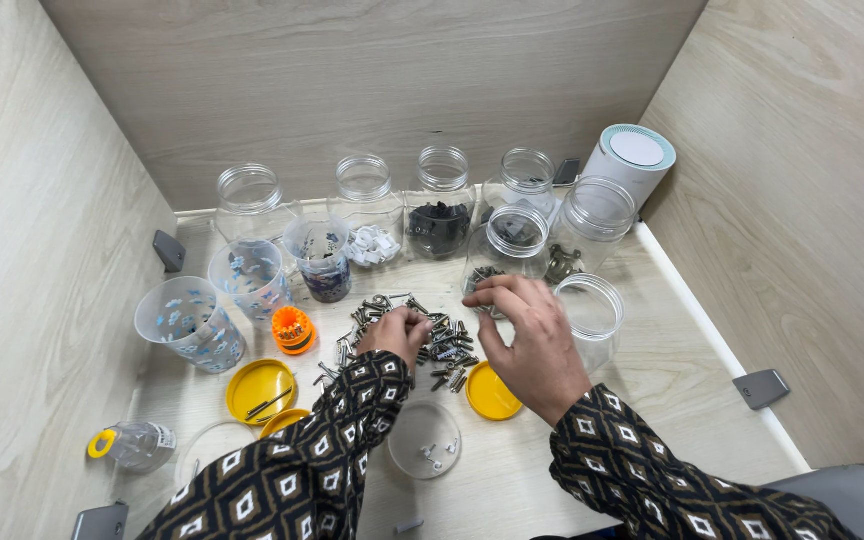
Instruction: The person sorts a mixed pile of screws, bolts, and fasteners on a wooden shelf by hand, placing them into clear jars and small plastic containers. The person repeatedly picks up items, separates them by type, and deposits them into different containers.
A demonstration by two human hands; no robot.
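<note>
Screws (422,335), bolts and other small metal fasteners lie in a loose heap at the middle of the pale wooden desk (672,370), spreading from about 9 o'clock to 3 o'clock in a wide band between the two hands. Left hand (397,335) sits right on the heap's near edge, fingers curled down into the pieces as if pinching some, though what it grips is too small to tell. Right hand (527,340) rests at the heap's 3 o'clock end, thumb and fingertips drawn together over a few fasteners just below a clear jar (512,245) that already holds dark metal parts; whether a piece is pinched I cannot tell. That jar lies at 12 o'clock from the right hand and close to it, so the right hand is the nearer of the two. An empty clear jar (592,315) stands at its 2 o'clock, touching or nearly so. A yellow lid (492,395) lies at 6 o'clock of the heap, a clear lid (424,440) nearer the body, and an orange round bit holder (293,329) at 9 o'clock. More open jars line the back wall.
</note>
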